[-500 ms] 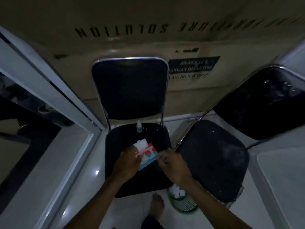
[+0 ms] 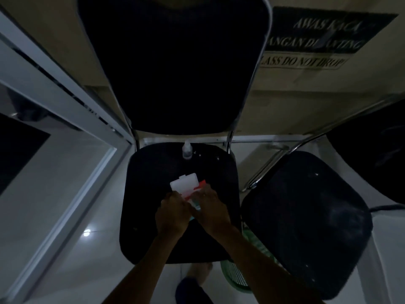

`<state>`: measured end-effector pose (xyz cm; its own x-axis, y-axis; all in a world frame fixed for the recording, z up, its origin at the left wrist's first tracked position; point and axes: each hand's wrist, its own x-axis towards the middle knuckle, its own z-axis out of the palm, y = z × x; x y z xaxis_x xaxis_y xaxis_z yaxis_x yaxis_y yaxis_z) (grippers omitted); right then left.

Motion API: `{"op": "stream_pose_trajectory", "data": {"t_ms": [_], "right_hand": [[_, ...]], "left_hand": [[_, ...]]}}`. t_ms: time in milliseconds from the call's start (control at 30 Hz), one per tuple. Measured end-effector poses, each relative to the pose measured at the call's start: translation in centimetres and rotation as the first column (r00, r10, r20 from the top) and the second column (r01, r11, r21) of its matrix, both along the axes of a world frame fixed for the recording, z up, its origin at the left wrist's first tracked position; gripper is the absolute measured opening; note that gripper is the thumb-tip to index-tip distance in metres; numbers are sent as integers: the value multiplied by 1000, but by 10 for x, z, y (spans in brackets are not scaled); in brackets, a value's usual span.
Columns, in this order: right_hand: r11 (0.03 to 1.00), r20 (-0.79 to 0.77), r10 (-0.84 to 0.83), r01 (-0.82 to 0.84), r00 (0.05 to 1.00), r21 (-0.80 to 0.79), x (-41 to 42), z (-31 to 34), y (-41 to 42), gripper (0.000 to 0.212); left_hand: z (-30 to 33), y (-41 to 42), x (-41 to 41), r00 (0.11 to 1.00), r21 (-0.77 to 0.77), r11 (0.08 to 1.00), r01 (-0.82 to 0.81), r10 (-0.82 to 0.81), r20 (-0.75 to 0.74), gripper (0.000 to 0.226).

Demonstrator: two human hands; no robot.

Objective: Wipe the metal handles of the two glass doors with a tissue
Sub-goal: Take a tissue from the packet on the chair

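Note:
A red, white and teal tissue pack point(image 2: 192, 194) lies on the seat of a black chair point(image 2: 153, 194), its white flip lid point(image 2: 185, 183) standing open. My left hand point(image 2: 173, 212) holds the pack at its left side. My right hand point(image 2: 211, 210) reaches onto the pack's opening from the right, fingers curled over it; whether a tissue is between them is hidden. No door handle is in view.
A small clear dropper bottle point(image 2: 187, 150) stands at the back of the seat. A second black chair point(image 2: 306, 216) is to the right, a green basket point(image 2: 238, 275) under it. A white door frame point(image 2: 65, 88) runs along the left. A cardboard box point(image 2: 317, 69) stands behind.
The camera has dropped closer to the chair. My right hand has moved left onto the pack, and both hands now meet over it.

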<state>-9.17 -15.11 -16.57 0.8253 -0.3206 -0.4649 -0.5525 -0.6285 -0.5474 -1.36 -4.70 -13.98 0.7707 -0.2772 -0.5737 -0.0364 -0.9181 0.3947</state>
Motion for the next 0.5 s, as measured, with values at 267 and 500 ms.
{"op": "stream_pose_trajectory", "data": {"t_ms": [267, 500], "right_hand": [[996, -89, 83, -86, 993, -28, 5, 4, -1, 51], [995, 7, -98, 98, 995, -17, 6, 3, 6, 4]], "left_hand": [[-8, 24, 6, 999, -119, 992, 37, -33, 36, 24], [-10, 28, 6, 996, -212, 975, -71, 59, -61, 24]]}}
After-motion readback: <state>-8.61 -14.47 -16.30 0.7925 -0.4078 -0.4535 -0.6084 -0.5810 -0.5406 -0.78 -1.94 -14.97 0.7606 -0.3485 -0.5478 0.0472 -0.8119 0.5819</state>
